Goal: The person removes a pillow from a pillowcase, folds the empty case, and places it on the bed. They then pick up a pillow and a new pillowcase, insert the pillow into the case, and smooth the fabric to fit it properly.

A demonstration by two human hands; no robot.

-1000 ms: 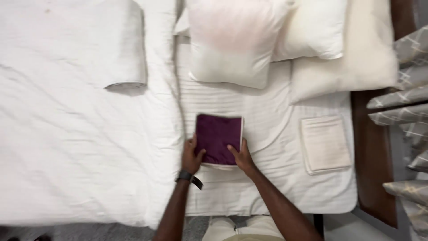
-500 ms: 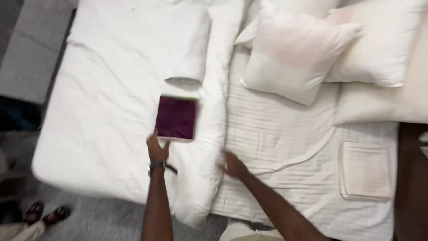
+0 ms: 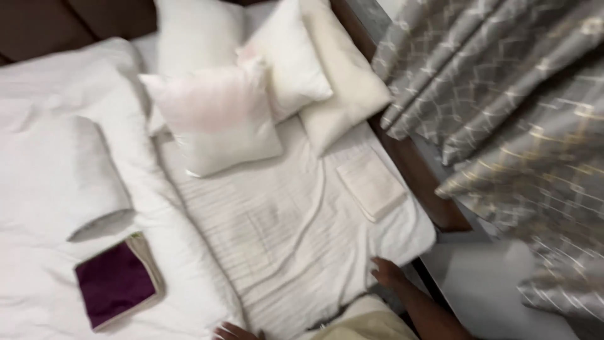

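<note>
Down at the bottom edge of the view, our right hand [image 3: 387, 272] lay flat with loose, spread fingers on the corner of the white bed sheet [image 3: 296, 220], gripping nothing. Our left hand [image 3: 229, 331] showed only as a few fingertips at the frame's lower border, so we could not tell whether it was open or closed, though nothing was visibly in it. Out from the hands, the sheet ran up the right half of the bed, mostly flat with a few long creases across its middle. To the left, on the rumpled white duvet [image 3: 56, 182], the folded purple cloth [image 3: 116, 286] with its beige edging rested well apart from both hands. Further up, a folded cream towel [image 3: 371, 182] sat near the bed's right edge, and white pillows [image 3: 220, 119] were piled against the dark headboard [image 3: 94, 16]. Grey patterned curtains [image 3: 503, 107] hung at the right. We judged the purple cloth set down and the bed partly made, with the creased sheet and bunched duvet left to straighten.
</note>
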